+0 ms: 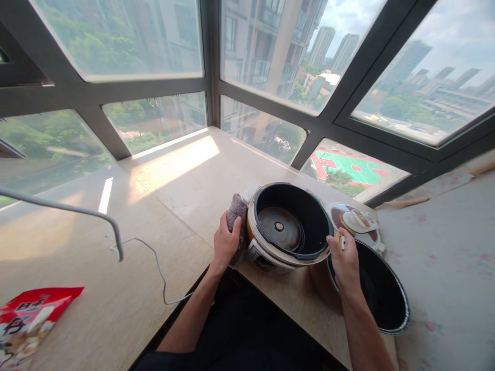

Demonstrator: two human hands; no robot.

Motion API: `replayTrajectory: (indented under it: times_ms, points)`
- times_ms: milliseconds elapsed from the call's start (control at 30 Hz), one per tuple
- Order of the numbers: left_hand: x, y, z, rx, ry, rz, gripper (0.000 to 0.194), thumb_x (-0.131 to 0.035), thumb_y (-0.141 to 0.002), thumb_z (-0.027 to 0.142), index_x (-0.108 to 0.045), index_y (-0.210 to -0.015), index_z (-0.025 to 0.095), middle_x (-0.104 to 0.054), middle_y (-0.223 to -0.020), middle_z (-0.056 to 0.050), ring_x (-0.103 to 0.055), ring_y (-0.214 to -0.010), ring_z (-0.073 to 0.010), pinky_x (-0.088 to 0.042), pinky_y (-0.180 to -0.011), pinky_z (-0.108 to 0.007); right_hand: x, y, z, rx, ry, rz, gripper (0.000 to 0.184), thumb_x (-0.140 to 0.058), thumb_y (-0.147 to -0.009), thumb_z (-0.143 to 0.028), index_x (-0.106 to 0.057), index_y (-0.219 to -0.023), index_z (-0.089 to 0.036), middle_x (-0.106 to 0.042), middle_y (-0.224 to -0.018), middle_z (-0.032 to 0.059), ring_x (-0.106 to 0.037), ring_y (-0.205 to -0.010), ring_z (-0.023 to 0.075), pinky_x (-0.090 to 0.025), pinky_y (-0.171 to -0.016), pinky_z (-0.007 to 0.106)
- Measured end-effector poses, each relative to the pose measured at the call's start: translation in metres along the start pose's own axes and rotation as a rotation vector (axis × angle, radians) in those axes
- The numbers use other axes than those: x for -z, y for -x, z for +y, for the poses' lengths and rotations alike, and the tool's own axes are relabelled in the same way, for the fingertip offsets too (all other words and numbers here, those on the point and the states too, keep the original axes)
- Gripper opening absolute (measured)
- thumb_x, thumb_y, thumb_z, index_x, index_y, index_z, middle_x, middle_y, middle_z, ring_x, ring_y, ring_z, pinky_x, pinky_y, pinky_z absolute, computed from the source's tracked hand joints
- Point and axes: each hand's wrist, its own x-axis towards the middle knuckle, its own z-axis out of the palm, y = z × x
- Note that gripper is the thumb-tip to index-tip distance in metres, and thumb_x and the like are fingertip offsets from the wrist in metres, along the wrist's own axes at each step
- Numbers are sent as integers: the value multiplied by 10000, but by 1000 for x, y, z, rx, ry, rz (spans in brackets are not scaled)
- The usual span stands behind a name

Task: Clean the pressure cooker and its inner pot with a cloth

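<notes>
Left hand (pixel 225 244) grips a cloth (pixel 237 208) against the cooker (pixel 267 259); right hand (pixel 345 260) grips its other side (firm bracing should prevent sliding).

Cloth (pixel 237 210): rough, matt, nubby | cooker cavity (pixel 309 216): dark, matt, metal-looking | inner pot (pixel 381 288): black inside, rim shiny, metallic | snack bag (pixel 33 319): glossy, crinkled plastic-like film | sill (pixel 116 288): smooth, stone-like

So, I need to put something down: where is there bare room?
Widest on the sill between the windows, the cooker and the thin cord. Another bare patch lies between that cord and the red bag. It's crowded right of the cooker: lid, black pot and right hand leave little gap before the wall.
</notes>
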Motion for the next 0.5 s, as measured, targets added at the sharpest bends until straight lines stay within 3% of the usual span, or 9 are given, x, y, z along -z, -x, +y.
replayTrajectory:
  times_ms: [100,200,367,500]
  points:
    - [-9,4,-4,-14,118,5,543,-529,-955,578,-553,-1366,224,-671,-1325,-134,-617,-1228,-330,-451,-1049,-481,-4,1,2,-27,-77,42,805,-672,-753,-603,-575,-1364,-89,-611,-1330,194,-575,-1231,368,-413,-1107,517]
    - [-21,-11,-10,-52,208,-6,515,-565,-938,563,-587,-1310,208,-680,-1289,-122,-620,-1196,-308,-454,-1045,-454,-9,0,4,-52,-162,67,800,-723,-749,-582,-574,-1373,-106,-625,-1318,178,-604,-1193,350,-446,-1081,509]
    - [-39,-70,-19,-58,381,-111,409,-578,-909,544,-686,-1076,186,-725,-1102,-93,-633,-1075,-288,-459,-996,-422,-15,-7,3,-63,-133,99,833,-805,-693,-632,-612,-1327,-126,-628,-1323,153,-598,-1210,339,-458,-1087,469]
    - [-59,-120,-9,-73,506,-197,244,-682,-817,410,-712,-887,178,-734,-977,-82,-629,-993,-268,-455,-974,-406,-12,-17,11,-35,-127,44,796,-814,-665,-605,-643,-1283,-134,-659,-1254,144,-613,-1177,344,-468,-1068,486]
